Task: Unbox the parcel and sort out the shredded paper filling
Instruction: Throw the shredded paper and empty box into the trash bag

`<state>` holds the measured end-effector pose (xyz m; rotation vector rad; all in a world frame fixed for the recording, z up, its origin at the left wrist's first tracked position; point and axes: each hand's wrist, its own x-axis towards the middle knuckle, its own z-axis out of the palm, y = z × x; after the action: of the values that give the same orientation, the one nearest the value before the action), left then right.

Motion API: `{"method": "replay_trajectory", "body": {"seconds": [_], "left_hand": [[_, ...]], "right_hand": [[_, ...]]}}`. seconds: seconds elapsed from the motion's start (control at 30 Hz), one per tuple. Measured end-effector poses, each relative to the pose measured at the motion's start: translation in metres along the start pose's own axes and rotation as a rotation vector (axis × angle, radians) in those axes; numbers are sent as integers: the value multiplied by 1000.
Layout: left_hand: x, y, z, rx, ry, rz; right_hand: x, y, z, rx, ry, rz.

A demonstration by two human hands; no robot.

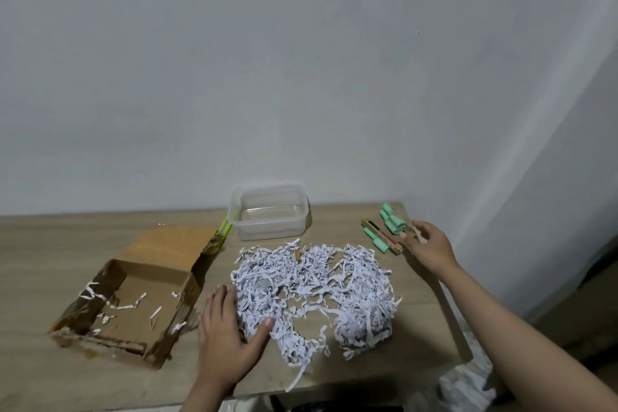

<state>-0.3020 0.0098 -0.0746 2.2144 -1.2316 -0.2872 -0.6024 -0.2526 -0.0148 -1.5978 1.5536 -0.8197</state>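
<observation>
A heap of white shredded paper [314, 294] lies spread on the wooden table [418, 331]. The opened cardboard parcel box [133, 291] sits to its left with a few paper strips inside. My left hand [227, 334] rests flat at the heap's left edge, fingers apart, touching the shreds. My right hand [426, 246] is at the far right, fingertips pinching a small pale item beside a group of green rolled items [389, 227] and a thin brown stick-like piece [381, 236]. What the pinched item is I cannot make out.
An empty clear plastic container [269, 211] stands behind the heap against the wall. Yellow-green sticks [224, 227] lie between the container and the box. The table's right edge runs just past the green items; its front edge is near my body.
</observation>
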Motion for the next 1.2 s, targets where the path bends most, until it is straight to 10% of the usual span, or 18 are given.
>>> {"method": "replay_trajectory", "body": {"seconds": [0.4, 0.77, 0.93, 1.2], "left_hand": [[30, 9, -7, -89, -7, -24], [21, 65, 23, -613, 9, -105], [37, 45, -2, -500, 97, -115], [74, 34, 0, -351, -43, -148]], "right_hand": [[-137, 26, 82, -235, 38, -122], [-160, -28, 160, 143, 129, -191], [-138, -22, 135, 123, 303, -230], [-70, -31, 111, 53, -97, -76]]}}
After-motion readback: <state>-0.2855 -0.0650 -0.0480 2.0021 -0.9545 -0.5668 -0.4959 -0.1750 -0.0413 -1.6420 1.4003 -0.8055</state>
